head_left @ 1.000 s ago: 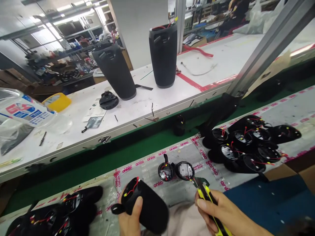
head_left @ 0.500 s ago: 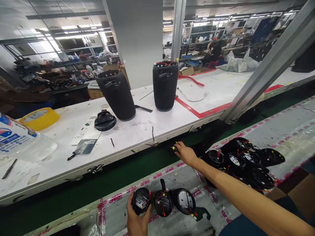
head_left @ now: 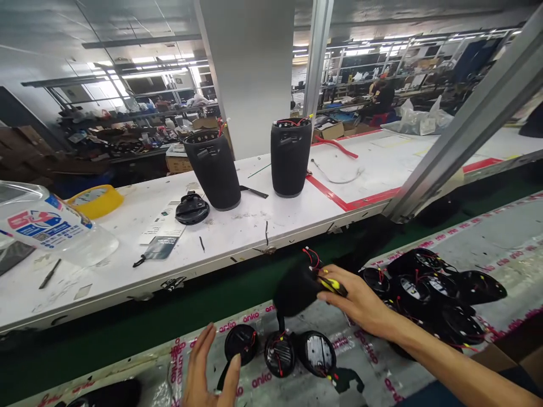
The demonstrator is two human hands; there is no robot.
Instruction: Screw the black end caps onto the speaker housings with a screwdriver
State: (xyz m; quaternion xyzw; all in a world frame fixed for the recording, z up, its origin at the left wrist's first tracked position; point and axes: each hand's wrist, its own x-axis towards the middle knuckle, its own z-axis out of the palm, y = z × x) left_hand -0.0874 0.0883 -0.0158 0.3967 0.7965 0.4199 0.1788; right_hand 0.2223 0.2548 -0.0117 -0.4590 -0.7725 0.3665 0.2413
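My right hand (head_left: 360,299) is closed around the rim of a black cloth-covered speaker body (head_left: 297,289), tilted over the gap in front of the white bench. Red wires stick up from its end. A yellow-and-black piece (head_left: 333,285) shows at my fingers; its kind is unclear. Lower left, my left hand (head_left: 207,373) is open, fingers apart and empty, beside a round black speaker housing (head_left: 241,343) with red wires. To its right stand two more open housings, one ribbed inside (head_left: 280,355) and one with a pale inside (head_left: 318,353).
Several black housings with red wires (head_left: 441,288) cluster on the plastic-covered surface (head_left: 263,390) at right. On the white bench (head_left: 237,237) stand two speaker bodies (head_left: 214,175) (head_left: 291,161), a black cap (head_left: 192,208), yellow tape (head_left: 97,200) and a bottle (head_left: 59,223). A metal post (head_left: 458,118) slants across the right.
My left hand has let go of the round housing and opened. My right hand has come nearer, and a black speaker body now shows in it. The view has shifted slightly.
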